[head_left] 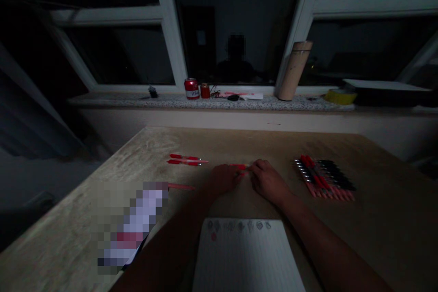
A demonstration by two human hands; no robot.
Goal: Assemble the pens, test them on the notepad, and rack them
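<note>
My left hand [226, 178] and my right hand [268, 180] meet over the middle of the table, fingers curled and pinched. A slim red pen [237, 165] stretches between them near the fingertips. Another small red piece shows at the left fingertips, too dim to make out. Both hands seem closed on the red pen, though the fingers cover part of it. Below them lies a lined notepad [244, 255], with a row of dark pencilled shapes and one red mark near its top edge.
Red pens [185, 160] lie left of my hands, near a pink pencil [181, 186] and a pixelated pale object [143, 214]. At right sits a row of black and red pens with pink pencils [323, 178]. The windowsill holds a red can [191, 89], a cardboard tube [294, 70] and yellow tape [340, 96].
</note>
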